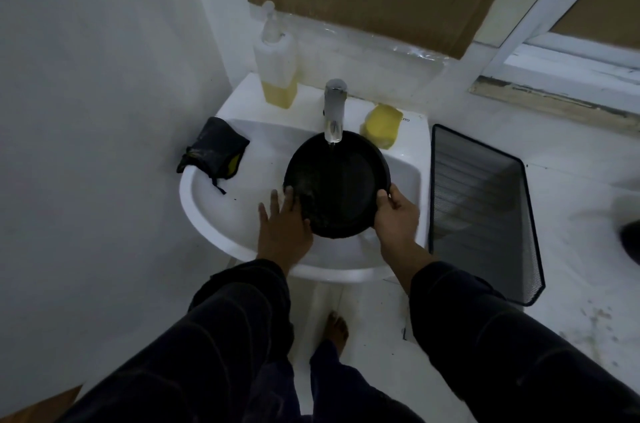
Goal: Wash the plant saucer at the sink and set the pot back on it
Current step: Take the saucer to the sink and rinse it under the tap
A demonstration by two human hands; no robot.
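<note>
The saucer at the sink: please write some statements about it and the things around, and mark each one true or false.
1. Water from the tap falls onto the black saucer. True.
2. The right hand grips the saucer's rim. True.
3. The left hand holds the yellow sponge. False: the sponge lies on the sink ledge, right of the tap.
4. The soap bottle lies in the basin. False: it stands upright behind it.

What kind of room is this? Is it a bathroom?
Probably a bathroom or washroom. There is a small white pedestal sink against the wall with a tap running, a soap pump bottle and a yellow sponge on its ledge, and a mesh bin beside it.
</note>
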